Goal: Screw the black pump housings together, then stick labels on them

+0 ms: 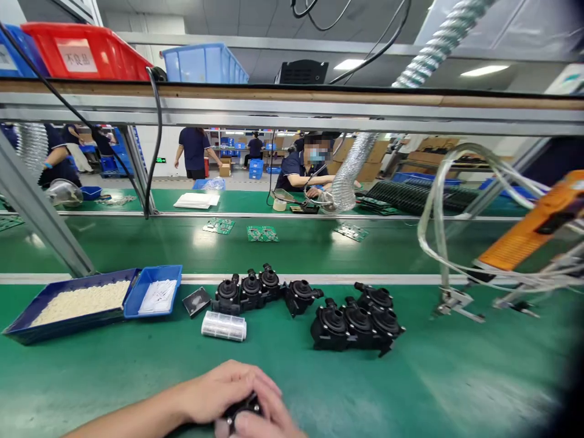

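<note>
At the bottom of the head view, a black pump (244,409) lies between my two hands, largely covered by them. My left hand (219,389) curves over its far side with bent fingers. From the right, my right hand (271,417) closes around the near side, its thumb across the top; that hand is slightly blurred. Beyond my hands stand several more black pumps, one cluster (358,322) to the right and a row (249,291) further left. A roll of white labels (223,326) lies before the row, beside a small dark box (196,302).
On the left sit a dark blue tray (27,331) of small cream pieces and a blue bin (129,304) with white slips. Green circuit boards (263,233) lie on the belt behind. An orange electric screwdriver (524,225) with hoses hangs right. A co-worker (296,170) sits opposite.
</note>
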`<state>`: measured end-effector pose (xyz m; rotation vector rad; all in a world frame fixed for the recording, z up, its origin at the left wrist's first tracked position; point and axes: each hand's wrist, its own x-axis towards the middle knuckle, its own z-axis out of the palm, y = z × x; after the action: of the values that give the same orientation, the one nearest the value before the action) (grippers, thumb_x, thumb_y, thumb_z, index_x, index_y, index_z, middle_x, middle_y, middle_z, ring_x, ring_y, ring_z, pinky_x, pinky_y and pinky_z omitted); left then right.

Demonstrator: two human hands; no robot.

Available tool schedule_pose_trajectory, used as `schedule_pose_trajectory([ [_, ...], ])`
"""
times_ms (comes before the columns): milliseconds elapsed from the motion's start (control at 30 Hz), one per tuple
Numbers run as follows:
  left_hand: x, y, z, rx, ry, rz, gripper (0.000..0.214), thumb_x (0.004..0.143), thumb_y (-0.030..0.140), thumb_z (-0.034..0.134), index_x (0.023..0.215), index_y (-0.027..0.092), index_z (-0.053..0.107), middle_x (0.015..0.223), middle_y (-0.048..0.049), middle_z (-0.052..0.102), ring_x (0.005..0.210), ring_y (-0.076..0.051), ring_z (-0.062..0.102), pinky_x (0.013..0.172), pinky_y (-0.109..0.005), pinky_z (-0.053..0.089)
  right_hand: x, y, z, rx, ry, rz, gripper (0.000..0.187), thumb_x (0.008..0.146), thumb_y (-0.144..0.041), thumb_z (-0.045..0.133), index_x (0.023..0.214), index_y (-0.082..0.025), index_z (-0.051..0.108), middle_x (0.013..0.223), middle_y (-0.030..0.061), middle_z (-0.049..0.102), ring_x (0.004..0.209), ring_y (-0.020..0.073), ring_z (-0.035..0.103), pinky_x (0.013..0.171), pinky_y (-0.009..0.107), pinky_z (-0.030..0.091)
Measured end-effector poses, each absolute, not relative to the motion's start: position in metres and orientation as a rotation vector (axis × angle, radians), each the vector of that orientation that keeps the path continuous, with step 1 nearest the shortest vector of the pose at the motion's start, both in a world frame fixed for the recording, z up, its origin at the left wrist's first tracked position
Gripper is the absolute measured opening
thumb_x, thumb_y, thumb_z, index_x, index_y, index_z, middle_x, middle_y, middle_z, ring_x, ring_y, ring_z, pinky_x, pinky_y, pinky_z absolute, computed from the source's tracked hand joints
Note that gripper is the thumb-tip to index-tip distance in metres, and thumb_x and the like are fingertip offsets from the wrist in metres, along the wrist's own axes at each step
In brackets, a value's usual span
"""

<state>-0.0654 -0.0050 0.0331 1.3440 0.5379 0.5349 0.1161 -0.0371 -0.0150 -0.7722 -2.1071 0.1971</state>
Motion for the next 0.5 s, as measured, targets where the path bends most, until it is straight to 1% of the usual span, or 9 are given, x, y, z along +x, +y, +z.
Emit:
schedule_pose_trajectory([
  [67, -0.067, -0.006, 0.041, 1.393, 0.510, 0.496, 0.067, 0.093, 0.076, 0.054, 0.119, 0.020, 0.080, 0.105, -0.0118, 0.081, 0.099, -0.029, 0.074, 0.094, -0.040, 0.056, 0.139, -0.023, 0.014, -0.823, -2.023, 0.091, 0.102, 0.089, -0.029, 0.083, 0.159, -0.062, 0.016, 0.151, -0.0005, 0.051, 0.128, 0.0335, 0.062, 0.092, 0.049, 0.069],
  [100, -0.067, -0.007, 0.044, 1.394, 0.489, 0.478, 0.071, 0.093, 0.078, 0.052, 0.121, 0.019, 0.079, 0.103, -0.0127, 0.082, 0.099, -0.029, 0.074, 0.095, -0.040, 0.055, 0.152, -0.015, 0.029, -0.893, -1.948, 0.003, 0.099, 0.091, -0.027, 0.081, 0.161, -0.057, 0.017, 0.159, 0.0027, 0.041, 0.136, 0.0369, 0.055, 0.101, 0.057, 0.063],
  [133, -0.067, -0.008, 0.046, 1.400, 0.476, 0.453, 0.074, 0.093, 0.080, 0.050, 0.124, 0.018, 0.077, 0.103, -0.0138, 0.082, 0.100, -0.029, 0.074, 0.097, -0.040, 0.054, 0.166, -0.007, 0.044, -0.959, -1.874, -0.061, 0.096, 0.094, -0.024, 0.077, 0.164, -0.049, 0.015, 0.165, 0.0072, 0.029, 0.145, 0.0419, 0.043, 0.110, 0.068, 0.053],
  [167, -0.068, -0.009, 0.049, 1.420, 0.479, 0.419, 0.077, 0.092, 0.081, 0.049, 0.127, 0.018, 0.076, 0.104, -0.0148, 0.082, 0.100, -0.029, 0.074, 0.097, -0.039, 0.054, 0.179, 0.001, 0.056, -1.043, -1.799, -0.124, 0.095, 0.097, -0.021, 0.072, 0.166, -0.041, 0.011, 0.168, 0.0115, 0.018, 0.149, 0.0452, 0.033, 0.114, 0.075, 0.044],
  [200, -0.068, -0.010, 0.050, 1.452, 0.497, 0.381, 0.078, 0.092, 0.082, 0.048, 0.128, 0.019, 0.076, 0.106, -0.0154, 0.082, 0.098, -0.029, 0.074, 0.095, -0.038, 0.054, 0.192, 0.010, 0.065, -1.151, -1.734, -0.207, 0.091, 0.100, -0.021, 0.068, 0.167, -0.036, 0.009, 0.168, 0.0152, 0.013, 0.149, 0.0467, 0.032, 0.112, 0.078, 0.044],
  [267, -0.068, -0.011, 0.051, 1.533, 0.548, 0.310, 0.082, 0.090, 0.085, 0.045, 0.127, 0.020, 0.077, 0.107, -0.0149, 0.081, 0.090, -0.026, 0.072, 0.086, -0.034, 0.053, 0.212, 0.025, 0.074, -1.278, -1.680, -0.262, 0.082, 0.105, -0.025, 0.061, 0.168, -0.030, 0.009, 0.166, 0.0204, 0.011, 0.140, 0.0454, 0.044, 0.101, 0.074, 0.056],
  [367, -0.069, -0.013, 0.042, 1.589, 0.582, 0.248, 0.086, 0.083, 0.091, 0.046, 0.120, 0.022, 0.082, 0.098, -0.0116, 0.081, 0.080, -0.023, 0.067, 0.073, -0.030, 0.051, 0.225, 0.037, 0.073, -1.300, -1.635, -0.172, 0.071, 0.108, -0.032, 0.055, 0.166, -0.031, 0.016, 0.163, 0.0216, 0.016, 0.120, 0.0378, 0.061, 0.083, 0.062, 0.068],
  [433, -0.069, -0.013, 0.031, 1.561, 0.578, 0.307, 0.079, 0.087, 0.087, 0.050, 0.111, 0.019, 0.084, 0.090, -0.0116, 0.080, 0.077, -0.023, 0.068, 0.072, -0.031, 0.052, 0.221, 0.035, 0.070, -1.262, -1.600, -0.069, 0.067, 0.108, -0.036, 0.055, 0.165, -0.034, 0.019, 0.164, 0.0190, 0.018, 0.118, 0.0358, 0.064, 0.082, 0.059, 0.070],
  [500, -0.068, -0.011, 0.017, 1.470, 0.616, 0.535, 0.067, 0.090, 0.078, 0.059, 0.109, 0.018, 0.082, 0.091, -0.0128, 0.079, 0.083, -0.025, 0.071, 0.080, -0.034, 0.056, 0.208, 0.024, 0.067, -1.194, -1.574, 0.053, 0.065, 0.107, -0.036, 0.055, 0.163, -0.038, 0.022, 0.165, 0.0154, 0.020, 0.120, 0.0354, 0.063, 0.082, 0.057, 0.071],
])
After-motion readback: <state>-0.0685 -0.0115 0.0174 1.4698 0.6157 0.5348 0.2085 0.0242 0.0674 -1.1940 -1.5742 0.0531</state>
